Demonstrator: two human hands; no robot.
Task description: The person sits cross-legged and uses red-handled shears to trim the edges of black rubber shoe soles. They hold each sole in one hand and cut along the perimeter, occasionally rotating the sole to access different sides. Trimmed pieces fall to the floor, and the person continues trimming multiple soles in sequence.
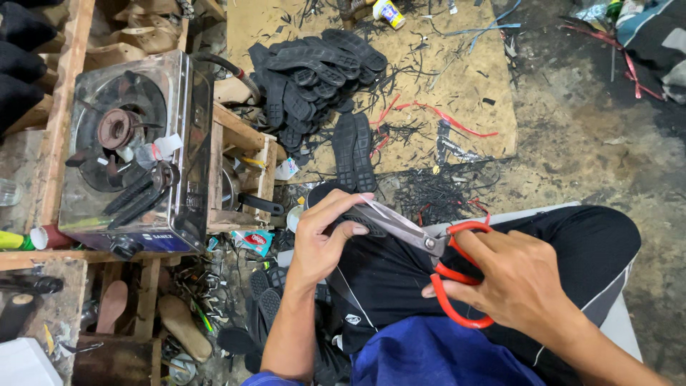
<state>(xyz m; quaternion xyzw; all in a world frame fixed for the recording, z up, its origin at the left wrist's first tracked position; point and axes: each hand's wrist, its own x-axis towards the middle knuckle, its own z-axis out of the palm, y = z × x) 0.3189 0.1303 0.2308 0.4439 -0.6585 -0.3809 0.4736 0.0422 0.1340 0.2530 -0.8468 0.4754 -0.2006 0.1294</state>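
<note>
My left hand (321, 239) grips a black rubber shoe sole (357, 223) over my lap, thumb and fingers wrapped round its edge. My right hand (514, 279) holds red-handled scissors (429, 243), fingers through the loops. The steel blades point left and meet the sole's edge beside my left fingertips. My legs in black trousers (572, 236) lie under both hands, with blue cloth (436, 354) nearer my body.
A pile of black soles (314, 71) lies on a board (457, 78) strewn with black and red trimmings. Two soles (354, 150) lie side by side below it. A steel gas stove (136, 150) sits on a wooden bench at left. Wooden shoe lasts (184, 327) lie underneath.
</note>
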